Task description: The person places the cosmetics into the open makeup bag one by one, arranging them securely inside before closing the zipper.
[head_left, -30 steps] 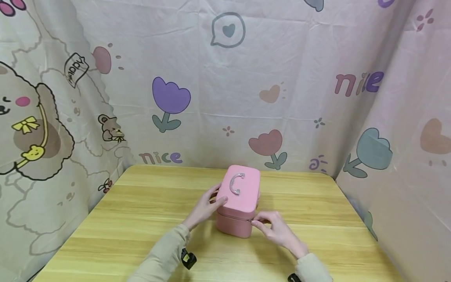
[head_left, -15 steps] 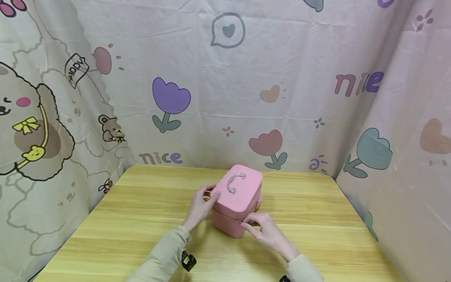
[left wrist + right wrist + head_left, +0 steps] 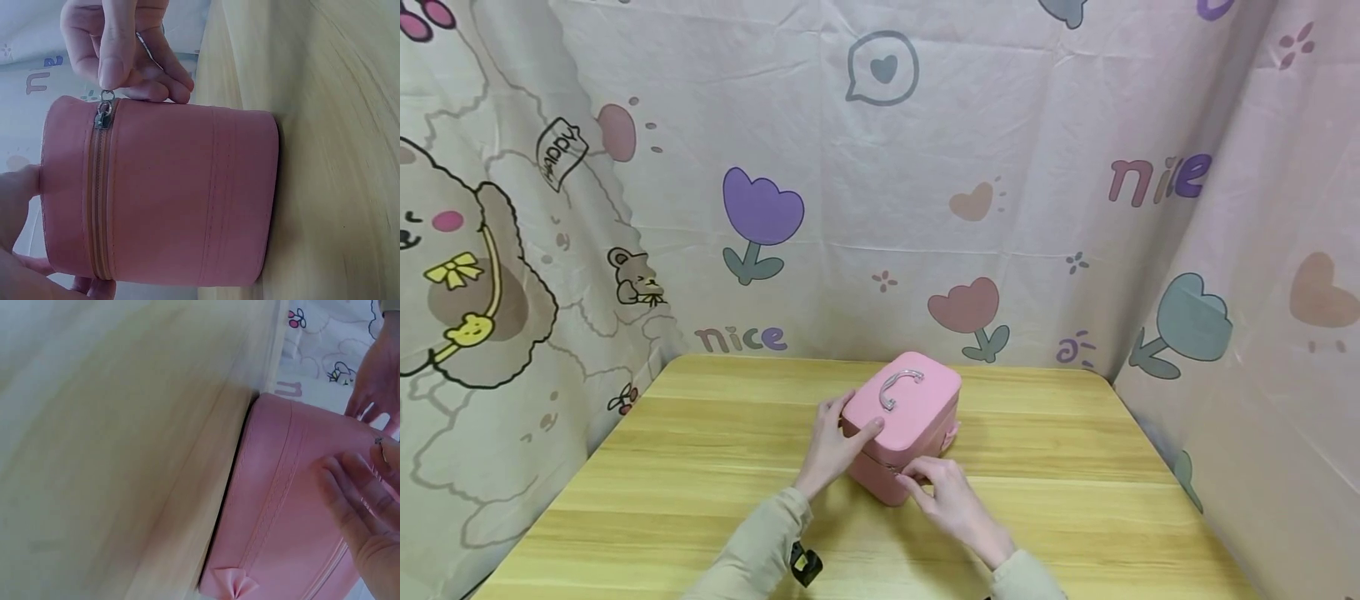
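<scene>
A pink zippered case (image 3: pixel 917 400) stands upright on the wooden table, its lid down and a silver handle (image 3: pixel 884 395) on top. My left hand (image 3: pixel 831 446) grips the lid's left side, thumb on the top edge and fingers down the side. At the near corner my right hand (image 3: pixel 951 504) pinches the zipper pull (image 3: pixel 107 95) between thumb and forefinger. The metal zipper slider (image 3: pixel 102 117) sits on the seam under the lid, and the zipper teeth behind it look joined in the left wrist view. A pink bow (image 3: pixel 234 582) decorates the case's side.
The pale wooden table (image 3: pixel 700 467) reaches back to a printed cloth backdrop (image 3: pixel 865 183), which also hangs at both sides. A black wrist strap piece (image 3: pixel 806 565) hangs below the left sleeve (image 3: pixel 760 542).
The case has turned clockwise as seen from above, its near end swinging left. My right hand has moved left with the zipper pull; my left hand keeps holding the lid's left side.
</scene>
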Tool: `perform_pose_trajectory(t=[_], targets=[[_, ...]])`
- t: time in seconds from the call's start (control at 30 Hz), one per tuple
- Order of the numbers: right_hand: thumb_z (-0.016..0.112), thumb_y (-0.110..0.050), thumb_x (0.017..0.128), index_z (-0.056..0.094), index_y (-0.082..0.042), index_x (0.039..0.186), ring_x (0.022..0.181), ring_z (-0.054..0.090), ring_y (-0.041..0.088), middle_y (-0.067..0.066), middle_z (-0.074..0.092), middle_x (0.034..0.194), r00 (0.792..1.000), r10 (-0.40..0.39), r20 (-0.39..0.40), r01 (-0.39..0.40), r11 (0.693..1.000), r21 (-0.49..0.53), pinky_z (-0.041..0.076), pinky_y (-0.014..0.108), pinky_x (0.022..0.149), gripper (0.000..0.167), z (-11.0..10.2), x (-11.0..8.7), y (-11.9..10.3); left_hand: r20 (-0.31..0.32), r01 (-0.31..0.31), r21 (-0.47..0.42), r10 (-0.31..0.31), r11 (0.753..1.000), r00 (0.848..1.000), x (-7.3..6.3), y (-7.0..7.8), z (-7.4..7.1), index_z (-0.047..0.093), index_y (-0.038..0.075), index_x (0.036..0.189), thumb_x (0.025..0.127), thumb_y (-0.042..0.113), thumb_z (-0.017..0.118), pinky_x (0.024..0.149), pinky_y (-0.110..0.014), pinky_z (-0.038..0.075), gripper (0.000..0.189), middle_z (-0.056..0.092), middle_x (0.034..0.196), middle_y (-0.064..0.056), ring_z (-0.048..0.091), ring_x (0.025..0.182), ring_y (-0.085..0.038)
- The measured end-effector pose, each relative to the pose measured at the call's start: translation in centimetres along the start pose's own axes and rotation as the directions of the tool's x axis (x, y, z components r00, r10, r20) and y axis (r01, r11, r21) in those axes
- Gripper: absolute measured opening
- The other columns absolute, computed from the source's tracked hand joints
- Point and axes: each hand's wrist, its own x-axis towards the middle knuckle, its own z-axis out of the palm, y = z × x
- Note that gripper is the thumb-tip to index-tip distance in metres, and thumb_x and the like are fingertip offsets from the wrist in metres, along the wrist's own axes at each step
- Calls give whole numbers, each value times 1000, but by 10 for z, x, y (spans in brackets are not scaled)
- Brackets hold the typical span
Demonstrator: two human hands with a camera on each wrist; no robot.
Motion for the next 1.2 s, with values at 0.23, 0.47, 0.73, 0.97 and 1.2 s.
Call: perform_pose_trajectory(t=[0.23,0.47,0.73,0.97,1.2], targets=[[71,-9,91,69,-9,83,69,59,-4,1,73,76,999,33,-11,-33,999,-37,55,22,60,8,2,-1,-3,-5,-16,-28,16,999,1000,0,-2,-1,48,-4,144,86,35,78,103,-54,50,76,51,133,-27,57,118,-41],[70,-6,90,60,-10,78,62,43,-8,2,65,66,999,-32,-10,31,997,-73,40,9,53,16,-1,-4,0,12,-13,-8,13,1000,1000,0,0,-4,50,-4,143,85,35,79,102,-54,51,75,51,136,-26,57,119,-40],[71,-1,88,60,-9,78,62,48,-7,-5,65,67,997,-47,-53,42,995,-94,45,13,55,17,-15,-4,16,31,-3,-10,3,1000,1000,1,2,-5,49,-4,144,85,33,79,103,-55,50,75,51,136,-27,55,119,-40],[70,0,89,60,-6,78,65,65,6,-3,66,68,999,-36,-40,35,999,-26,60,21,67,16,-17,-7,18,69,-17,-91,23,996,997,7,-1,-8,47,-7,144,86,23,79,108,-55,48,73,50,139,-30,55,124,-43],[70,-5,91,63,-7,81,69,71,14,0,69,70,999,-37,-22,36,999,-3,61,25,71,12,-9,-5,10,128,4,-237,27,972,991,18,-6,-13,38,-13,146,88,12,76,117,-53,39,73,46,147,-35,49,136,-48]])
